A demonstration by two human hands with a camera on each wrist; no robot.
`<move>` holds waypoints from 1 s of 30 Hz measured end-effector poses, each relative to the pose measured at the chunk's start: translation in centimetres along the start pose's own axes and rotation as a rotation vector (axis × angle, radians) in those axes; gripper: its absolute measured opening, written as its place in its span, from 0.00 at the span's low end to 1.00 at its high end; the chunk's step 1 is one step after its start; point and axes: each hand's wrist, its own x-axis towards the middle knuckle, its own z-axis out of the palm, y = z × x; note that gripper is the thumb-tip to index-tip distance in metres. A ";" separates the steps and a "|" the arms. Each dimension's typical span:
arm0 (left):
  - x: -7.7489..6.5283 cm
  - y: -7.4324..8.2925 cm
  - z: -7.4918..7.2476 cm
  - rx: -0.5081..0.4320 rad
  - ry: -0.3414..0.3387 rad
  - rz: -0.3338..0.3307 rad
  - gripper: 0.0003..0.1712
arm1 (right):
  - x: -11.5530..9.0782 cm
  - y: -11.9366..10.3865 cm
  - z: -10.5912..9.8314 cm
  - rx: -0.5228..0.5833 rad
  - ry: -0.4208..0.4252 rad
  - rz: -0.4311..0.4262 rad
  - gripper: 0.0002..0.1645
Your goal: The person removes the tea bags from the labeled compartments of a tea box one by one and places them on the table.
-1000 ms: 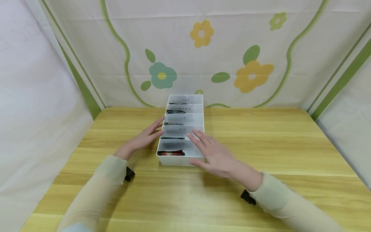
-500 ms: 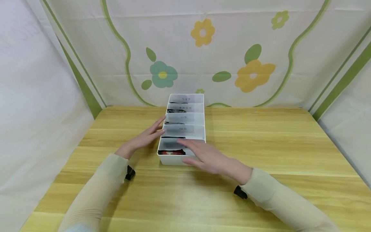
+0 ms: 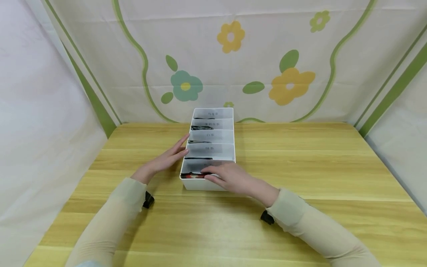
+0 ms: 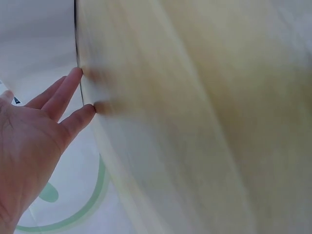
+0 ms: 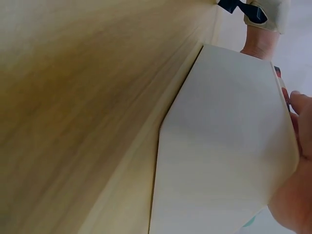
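Note:
A long white divided box [image 3: 200,184] stands on the table, its compartments labelled in Chinese characters and each holding dark flat packets. Inside the nearest compartment is a red-and-black tea packet [image 3: 191,175]. My right hand [image 3: 235,179] reaches over the box's front right corner and pinches the packet's right end between thumb and fingers. From the right wrist, the box's plain white wall fills the middle, with the thumb at the rim by the packet. My left hand [image 3: 165,157] has its fingers extended, fingertips against the box's left side; the left wrist view shows this hand [image 4: 34,126] too.
The wood-grain table [image 3: 317,167] extends on both sides of the box and in front of it. Behind the box hangs a white cloth [image 3: 213,55] with printed flowers. Black wrist cameras [image 3: 267,217] sit under both sleeves.
My right hand has moved left and down from above the box's right side into the nearest compartment, and its fingers have closed on the tea packet. The left hand stays at the box's side.

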 end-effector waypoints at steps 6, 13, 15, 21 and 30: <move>-0.1 -0.3 0.1 -0.005 0.001 -0.020 0.37 | 0.1 0.2 0.5 0.002 0.083 -0.074 0.11; -0.2 -0.2 0.2 -0.019 -0.006 -0.027 0.37 | 0.0 0.3 0.9 0.041 0.170 -0.105 0.07; -0.2 -0.2 0.2 -0.020 -0.007 -0.025 0.37 | 0.0 0.2 0.9 0.063 0.197 -0.115 0.07; -0.1 -0.1 0.2 -0.026 -0.009 -0.032 0.37 | -0.1 0.2 0.7 0.127 0.226 -0.115 0.07; 0.0 -0.1 0.0 -0.012 -0.002 -0.020 0.37 | 0.1 -0.1 0.3 0.188 0.252 -0.043 0.08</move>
